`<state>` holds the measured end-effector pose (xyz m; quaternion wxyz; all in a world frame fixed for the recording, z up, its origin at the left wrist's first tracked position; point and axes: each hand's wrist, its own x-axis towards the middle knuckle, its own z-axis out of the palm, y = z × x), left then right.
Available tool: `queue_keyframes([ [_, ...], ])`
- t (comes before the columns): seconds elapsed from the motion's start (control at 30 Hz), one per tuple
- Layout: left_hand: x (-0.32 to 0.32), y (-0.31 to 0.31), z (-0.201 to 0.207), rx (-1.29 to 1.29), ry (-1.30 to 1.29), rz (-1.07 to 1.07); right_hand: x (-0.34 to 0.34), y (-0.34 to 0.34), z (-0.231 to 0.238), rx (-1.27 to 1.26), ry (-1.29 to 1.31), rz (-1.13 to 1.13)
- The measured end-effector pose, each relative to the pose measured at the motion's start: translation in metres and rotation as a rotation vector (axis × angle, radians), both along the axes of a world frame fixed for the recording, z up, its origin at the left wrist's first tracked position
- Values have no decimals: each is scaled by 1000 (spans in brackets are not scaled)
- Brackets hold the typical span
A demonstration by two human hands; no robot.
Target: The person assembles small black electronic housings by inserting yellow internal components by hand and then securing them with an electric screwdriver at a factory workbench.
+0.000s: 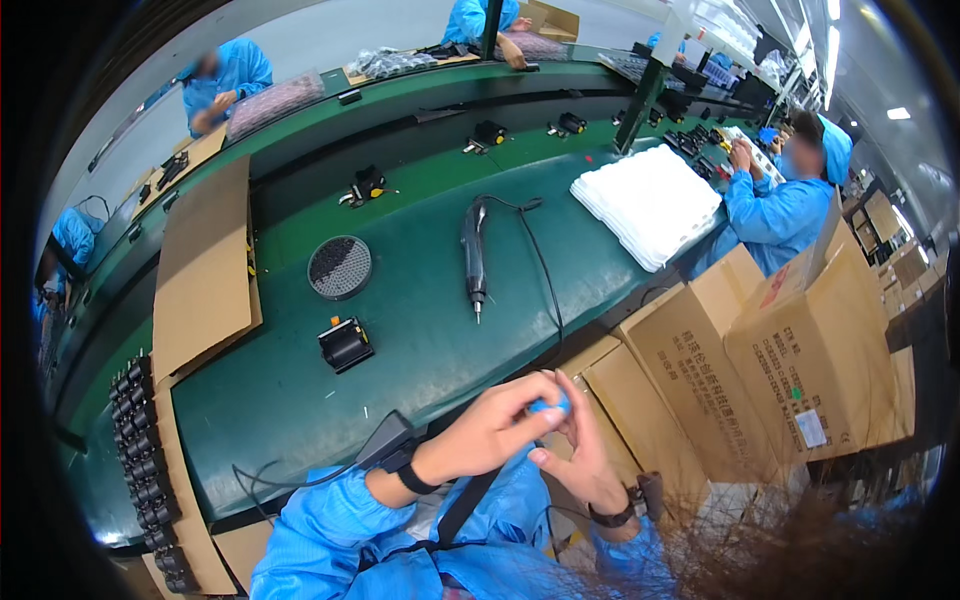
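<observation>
My left hand (pixel 487 432) and my right hand (pixel 588 468) meet in front of my body, just off the near edge of the green bench. A small, soft-looking blue piece (pixel 547 405) is pinched between the left thumb and fingers. My right fingers curl against the same piece from the other side, with the right thumb lower and apart. Its kind is hard to make out, as the fingers cover most of it. Beyond my hands, a black electric screwdriver (pixel 474 250) lies on the bench. To its left are a round dish of small dark parts (pixel 340 267) and a black device (pixel 345 344).
White foam trays (pixel 648 205) lie at right on the bench, above large cardboard boxes (pixel 700 370). A cardboard sheet (pixel 205 270) and rows of black parts (pixel 145 465) are at left. Black-and-yellow devices (pixel 368 187) line a green strip. Co-workers in blue (pixel 785 205) sit around.
</observation>
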<state>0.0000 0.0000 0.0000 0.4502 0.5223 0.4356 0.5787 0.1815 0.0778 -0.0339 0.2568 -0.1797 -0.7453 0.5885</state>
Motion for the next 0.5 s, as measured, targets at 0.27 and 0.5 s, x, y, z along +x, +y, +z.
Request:
queue_keyframes([
  [0.27,55,44,29,344,272,257,30,39,50,-341,266,-280],
  [0.5,75,83,-128,-178,379,-252,96,111,102,-335,893,-300],
])
